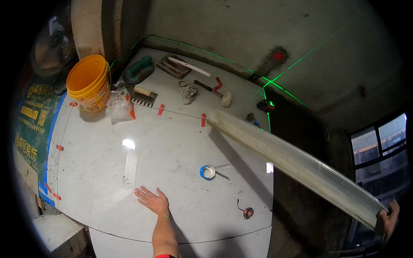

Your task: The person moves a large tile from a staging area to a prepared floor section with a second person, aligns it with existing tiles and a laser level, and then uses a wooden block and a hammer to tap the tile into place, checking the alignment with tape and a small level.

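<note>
My left hand [152, 200] is spread open over large pale floor tiles [172, 150], palm down and apparently resting on them. At the far right, my right hand [388, 220] grips one end of a long aluminium straightedge [301, 170], which slants across the right of the floor, its far end among red tile levelling clips [203, 120]. Between my hands lie a roll of blue tape [208, 172] and, lower down, a small tape measure [248, 213].
Along the back are an orange bucket [88, 84], plastic bag [120, 105], notched trowel [144, 96], green tool [137, 69], float [170, 66], rag [188, 92], mallet [225, 99] and laser level [265, 105] casting green lines. A ledge [58, 232] is lower left; dark flooring [301, 215] borders the tiles.
</note>
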`<state>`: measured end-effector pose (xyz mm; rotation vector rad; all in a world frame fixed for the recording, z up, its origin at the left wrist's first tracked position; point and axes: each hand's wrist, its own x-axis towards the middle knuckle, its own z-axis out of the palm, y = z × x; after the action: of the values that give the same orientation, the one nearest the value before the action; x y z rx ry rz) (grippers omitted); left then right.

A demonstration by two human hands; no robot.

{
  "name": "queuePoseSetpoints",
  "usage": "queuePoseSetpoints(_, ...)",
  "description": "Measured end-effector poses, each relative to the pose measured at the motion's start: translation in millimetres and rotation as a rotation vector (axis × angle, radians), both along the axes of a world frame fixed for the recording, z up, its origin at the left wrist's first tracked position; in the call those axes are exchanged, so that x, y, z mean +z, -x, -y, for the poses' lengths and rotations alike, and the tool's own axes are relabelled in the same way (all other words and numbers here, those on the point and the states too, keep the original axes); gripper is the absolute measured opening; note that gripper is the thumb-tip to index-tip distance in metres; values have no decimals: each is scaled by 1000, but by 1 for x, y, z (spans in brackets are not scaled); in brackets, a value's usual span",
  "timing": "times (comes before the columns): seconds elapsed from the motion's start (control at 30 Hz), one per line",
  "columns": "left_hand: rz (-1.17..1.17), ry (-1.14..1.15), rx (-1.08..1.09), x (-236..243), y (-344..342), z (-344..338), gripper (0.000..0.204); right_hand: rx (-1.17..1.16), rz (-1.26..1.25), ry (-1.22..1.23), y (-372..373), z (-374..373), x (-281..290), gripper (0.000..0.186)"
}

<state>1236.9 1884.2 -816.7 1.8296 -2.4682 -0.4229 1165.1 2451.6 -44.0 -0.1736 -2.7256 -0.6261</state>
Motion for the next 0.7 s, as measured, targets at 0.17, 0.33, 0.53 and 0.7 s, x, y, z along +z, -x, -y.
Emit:
queuePoseSetpoints(0.17,-26,-32,-10,-4,1,-5,80,256,5,-59,139,44,-64,66)
queuePoseSetpoints(0.33,-53,-5,-28,-1,1,-3,80,578,-269,-375,271,232,-148,60)
queuePoseSetpoints(0.53,-27,-19,-17,0,0,1,81,611,-164,-397,330,373,-181,58)
queuePoseSetpoints(0.7,-27,-39,-12,2,1,-1,82,722,-224,-480,318,417,-184,48)
